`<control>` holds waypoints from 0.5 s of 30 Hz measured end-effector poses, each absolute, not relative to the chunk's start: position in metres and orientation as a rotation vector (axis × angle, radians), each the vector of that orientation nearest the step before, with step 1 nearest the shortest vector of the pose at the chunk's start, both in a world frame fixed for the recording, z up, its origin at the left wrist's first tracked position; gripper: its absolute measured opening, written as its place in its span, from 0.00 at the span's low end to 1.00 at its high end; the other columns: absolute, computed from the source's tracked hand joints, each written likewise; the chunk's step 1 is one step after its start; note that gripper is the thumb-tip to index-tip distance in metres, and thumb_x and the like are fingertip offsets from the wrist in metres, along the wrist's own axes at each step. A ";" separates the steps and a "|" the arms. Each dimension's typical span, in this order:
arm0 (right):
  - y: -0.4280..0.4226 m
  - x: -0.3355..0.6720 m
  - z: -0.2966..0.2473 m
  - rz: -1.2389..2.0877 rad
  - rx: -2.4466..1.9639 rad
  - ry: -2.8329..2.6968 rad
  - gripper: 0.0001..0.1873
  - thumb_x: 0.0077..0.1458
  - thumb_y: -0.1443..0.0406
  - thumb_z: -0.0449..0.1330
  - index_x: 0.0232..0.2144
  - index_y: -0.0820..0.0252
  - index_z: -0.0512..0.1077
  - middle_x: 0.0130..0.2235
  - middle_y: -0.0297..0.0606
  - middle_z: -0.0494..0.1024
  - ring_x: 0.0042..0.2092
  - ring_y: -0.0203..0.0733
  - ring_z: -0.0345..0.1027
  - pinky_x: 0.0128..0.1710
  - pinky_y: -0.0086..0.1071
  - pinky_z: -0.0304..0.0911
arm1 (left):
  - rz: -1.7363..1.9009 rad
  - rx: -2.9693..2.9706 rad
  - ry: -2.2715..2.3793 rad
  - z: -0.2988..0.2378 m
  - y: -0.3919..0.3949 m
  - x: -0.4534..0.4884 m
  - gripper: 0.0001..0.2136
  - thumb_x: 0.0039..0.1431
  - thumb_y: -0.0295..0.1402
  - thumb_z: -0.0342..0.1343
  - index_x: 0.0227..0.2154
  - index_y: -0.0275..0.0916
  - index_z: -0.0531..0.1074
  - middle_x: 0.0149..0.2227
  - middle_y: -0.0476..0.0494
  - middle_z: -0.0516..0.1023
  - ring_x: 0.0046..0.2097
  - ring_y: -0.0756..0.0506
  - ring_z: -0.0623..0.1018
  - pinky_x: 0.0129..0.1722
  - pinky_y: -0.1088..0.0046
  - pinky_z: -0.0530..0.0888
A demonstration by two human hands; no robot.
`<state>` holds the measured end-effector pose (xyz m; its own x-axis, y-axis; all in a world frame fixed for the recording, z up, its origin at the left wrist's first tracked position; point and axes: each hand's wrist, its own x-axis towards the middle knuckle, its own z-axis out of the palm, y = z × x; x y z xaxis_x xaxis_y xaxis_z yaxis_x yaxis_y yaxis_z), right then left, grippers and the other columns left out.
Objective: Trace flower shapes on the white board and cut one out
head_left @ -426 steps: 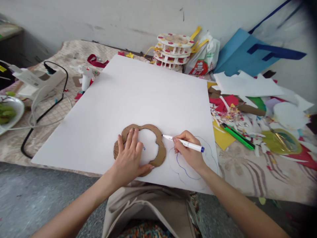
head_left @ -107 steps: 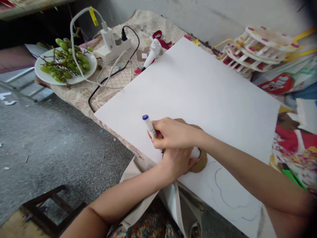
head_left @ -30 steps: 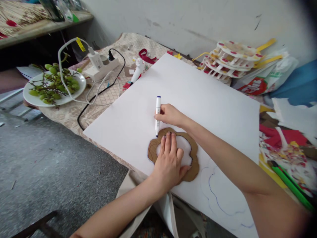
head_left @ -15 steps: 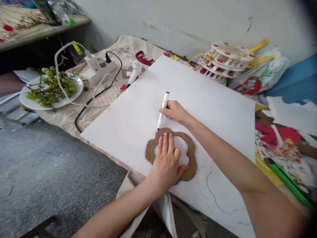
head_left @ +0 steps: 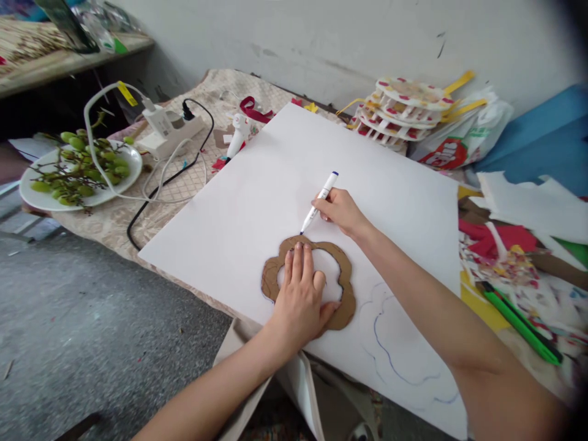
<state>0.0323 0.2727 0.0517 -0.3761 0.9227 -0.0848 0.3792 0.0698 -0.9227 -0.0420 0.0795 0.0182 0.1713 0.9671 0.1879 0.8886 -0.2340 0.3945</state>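
Marker (head_left: 324, 192) gripped in right hand (head_left: 340, 211), tip at far edge of cardboard (head_left: 348, 299); left hand (head_left: 298, 298) flat, grasping nothing, pressing it. Best: firm press, tip hugging edge.

Ring (head_left: 348, 300) on the board (head_left: 390, 196), left hand (head_left: 299, 300) across it, marker (head_left: 320, 202) in right hand (head_left: 340, 211) at the ring's far edge — grapes (head_left: 82, 164) on a plate (head_left: 31, 195) out left, cutter (head_left: 521, 323) and scraps (head_left: 505, 240) right — stand (head_left: 407, 92) behind, bag (head_left: 478, 125) beside it!
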 end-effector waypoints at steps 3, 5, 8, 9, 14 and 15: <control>0.270 0.039 0.049 1.278 -1.312 -1.760 0.05 0.44 0.66 0.59 0.23 0.61 0.66 0.16 0.25 0.62 0.18 0.28 0.53 0.18 0.25 0.48 | 0.599 2.257 1.810 0.018 0.080 -0.042 0.17 0.56 0.43 0.60 0.35 0.33 0.64 0.65 0.16 0.51 0.67 0.24 0.47 0.64 0.43 0.54; 0.268 0.045 0.048 1.270 -1.327 -1.733 0.06 0.44 0.65 0.60 0.23 0.61 0.66 0.16 0.25 0.62 0.18 0.29 0.53 0.18 0.26 0.48 | 0.601 2.261 1.810 0.018 0.080 -0.042 0.17 0.56 0.43 0.60 0.35 0.33 0.64 0.65 0.16 0.51 0.67 0.24 0.46 0.64 0.43 0.54; 0.264 0.053 0.046 1.266 -1.344 -1.703 0.06 0.43 0.64 0.60 0.24 0.61 0.67 0.17 0.26 0.62 0.18 0.29 0.54 0.18 0.26 0.49 | 0.602 2.265 1.810 0.017 0.080 -0.042 0.17 0.56 0.42 0.59 0.35 0.33 0.64 0.65 0.15 0.51 0.67 0.24 0.46 0.64 0.43 0.54; 0.262 0.056 0.046 1.267 -1.348 -1.696 0.07 0.43 0.64 0.60 0.24 0.61 0.67 0.17 0.26 0.62 0.18 0.29 0.54 0.18 0.26 0.49 | 0.604 2.265 1.809 0.017 0.080 -0.042 0.16 0.56 0.42 0.59 0.35 0.33 0.64 0.65 0.15 0.51 0.67 0.24 0.46 0.64 0.42 0.54; 0.255 0.066 0.047 1.271 -1.359 -1.658 0.08 0.42 0.62 0.61 0.24 0.61 0.67 0.17 0.25 0.62 0.19 0.29 0.54 0.18 0.26 0.50 | 0.632 2.254 1.799 0.017 0.079 -0.043 0.15 0.56 0.40 0.59 0.34 0.35 0.63 0.65 0.17 0.51 0.67 0.24 0.47 0.63 0.41 0.55; 0.254 0.067 0.047 1.270 -1.362 -1.650 0.09 0.42 0.62 0.61 0.24 0.61 0.67 0.17 0.25 0.62 0.19 0.29 0.54 0.18 0.26 0.49 | 0.639 2.253 1.798 0.016 0.079 -0.043 0.15 0.56 0.40 0.59 0.34 0.35 0.62 0.65 0.17 0.51 0.67 0.25 0.47 0.63 0.41 0.55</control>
<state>0.0672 0.2542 0.0467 -0.2562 0.9616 -0.0980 0.3410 -0.0049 -0.9400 -0.0426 0.0793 0.0165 0.1721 0.9617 0.2133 0.8806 -0.2472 0.4043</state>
